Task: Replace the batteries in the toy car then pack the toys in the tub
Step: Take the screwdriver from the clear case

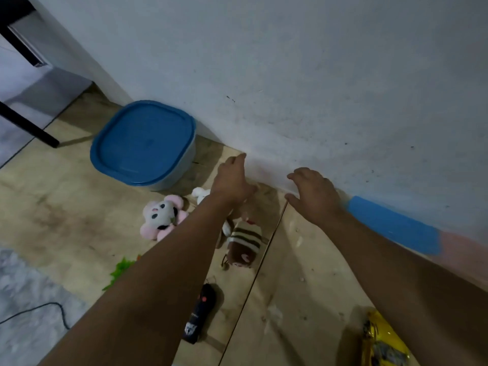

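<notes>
A tub with a blue lid stands shut on the floor against the wall. My left hand reaches forward above the plush toys, fingers apart, holding nothing. My right hand hovers near the wall's base, also open and empty. A pink-and-white plush lies left of my left forearm. A brown striped plush lies between my arms. A white plush is partly hidden by my left wrist. A black remote lies nearer me. The yellow toy car sits at the bottom right, partly under my right arm.
A green toy peeks out beside my left forearm. A black table leg stands at the far left. A black cable crosses the grey mat at the lower left. A blue and pink patch marks the wall base on the right.
</notes>
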